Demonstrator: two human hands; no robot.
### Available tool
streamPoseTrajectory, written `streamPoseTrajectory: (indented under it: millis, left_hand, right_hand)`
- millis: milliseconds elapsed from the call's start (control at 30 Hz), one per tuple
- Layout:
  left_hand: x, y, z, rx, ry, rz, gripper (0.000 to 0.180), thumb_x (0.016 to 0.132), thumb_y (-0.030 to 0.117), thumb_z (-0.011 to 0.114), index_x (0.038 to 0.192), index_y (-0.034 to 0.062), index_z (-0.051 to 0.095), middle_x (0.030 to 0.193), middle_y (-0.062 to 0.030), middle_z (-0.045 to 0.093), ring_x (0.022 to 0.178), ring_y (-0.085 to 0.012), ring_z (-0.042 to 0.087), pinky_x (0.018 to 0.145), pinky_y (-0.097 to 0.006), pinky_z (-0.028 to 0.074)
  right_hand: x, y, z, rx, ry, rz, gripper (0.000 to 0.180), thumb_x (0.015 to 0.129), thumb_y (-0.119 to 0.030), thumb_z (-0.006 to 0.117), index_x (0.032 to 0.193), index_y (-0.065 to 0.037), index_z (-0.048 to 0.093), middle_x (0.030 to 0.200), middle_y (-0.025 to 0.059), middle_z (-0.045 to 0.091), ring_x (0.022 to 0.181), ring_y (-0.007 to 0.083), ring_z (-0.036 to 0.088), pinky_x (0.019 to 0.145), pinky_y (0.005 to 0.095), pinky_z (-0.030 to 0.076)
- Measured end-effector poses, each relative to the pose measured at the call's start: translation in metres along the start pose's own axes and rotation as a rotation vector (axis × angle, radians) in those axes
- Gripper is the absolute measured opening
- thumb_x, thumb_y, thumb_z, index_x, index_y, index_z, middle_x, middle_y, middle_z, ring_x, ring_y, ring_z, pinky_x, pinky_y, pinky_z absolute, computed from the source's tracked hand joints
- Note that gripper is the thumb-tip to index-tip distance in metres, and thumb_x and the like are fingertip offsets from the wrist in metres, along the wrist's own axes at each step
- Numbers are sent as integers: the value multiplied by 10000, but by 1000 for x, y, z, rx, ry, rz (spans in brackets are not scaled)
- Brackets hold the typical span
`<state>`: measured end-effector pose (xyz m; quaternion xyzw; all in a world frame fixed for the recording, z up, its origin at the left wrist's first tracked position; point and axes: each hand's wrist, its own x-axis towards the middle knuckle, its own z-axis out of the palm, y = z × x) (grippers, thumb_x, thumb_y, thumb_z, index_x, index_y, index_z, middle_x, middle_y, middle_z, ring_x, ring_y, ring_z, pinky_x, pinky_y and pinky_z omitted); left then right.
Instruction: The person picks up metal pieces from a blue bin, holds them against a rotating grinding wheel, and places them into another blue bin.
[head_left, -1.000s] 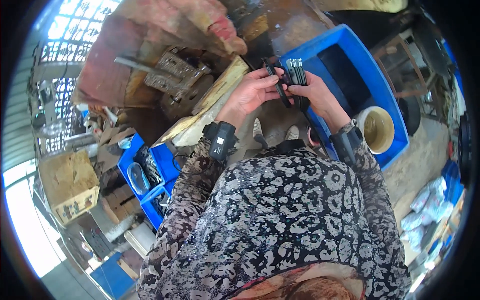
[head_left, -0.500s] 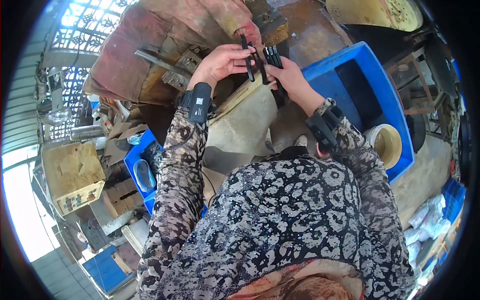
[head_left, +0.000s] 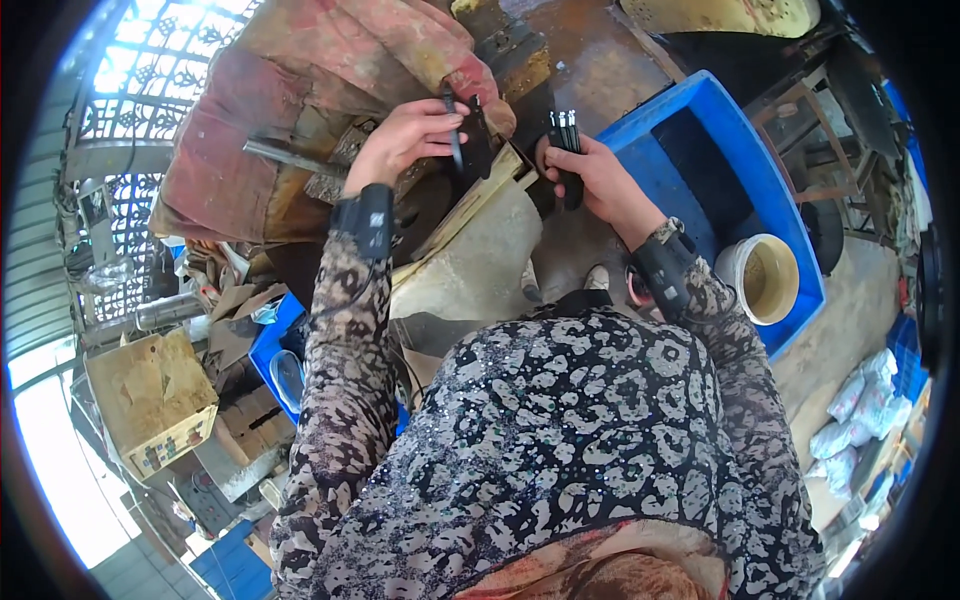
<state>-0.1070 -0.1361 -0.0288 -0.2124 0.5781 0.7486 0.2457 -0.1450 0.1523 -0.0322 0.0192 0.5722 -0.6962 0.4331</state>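
Upper middle, my left hand [head_left: 412, 138] is closed on a slim black bar [head_left: 454, 125], pinched between thumb and fingers and standing nearly upright. Just right of it a dark upright piece [head_left: 480, 128] shows; whether it touches my fingers I cannot tell. My right hand [head_left: 600, 182] grips a bundle of slim black bars [head_left: 566, 150] with shiny metal tips at their upper ends. A gap separates the two hands. Under my left hand lies a dark, partly hidden machine part beside a worn board [head_left: 478, 200] with a pale sheet [head_left: 470, 262] hanging from it.
A stained red cloth [head_left: 330, 70] drapes the machine at upper left, with a metal bar [head_left: 288, 157] sticking out. To the right stands a blue tub [head_left: 735, 110] with a cream bucket [head_left: 768, 280] in it. A worn box [head_left: 150, 390] and a smaller blue bin [head_left: 268, 345] are at left.
My hands have moved apart: the left one went left with its black bar, the right one slightly right with the bundle. The whole view has shifted a little.
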Motion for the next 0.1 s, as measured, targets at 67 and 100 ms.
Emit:
streamPoseTrajectory:
  millis: [67,100]
  left_hand:
    - [-11,2,1,-31,-29,49,342,875,151,649,1197,54,583,1107,-52,628,955,-216,647,842,-367,535]
    - [-25,5,4,-71,-38,100,358,876,148,646,1213,50,574,1111,-51,628,960,-225,647,850,-375,535]
  right_hand:
    - [-2,0,-8,203,-104,47,100,898,-99,586,981,-50,557,870,13,553,767,95,549,610,228,483]
    - [-4,2,-10,204,-100,49,100,898,-99,586,981,-50,557,870,13,553,767,95,549,610,228,483]
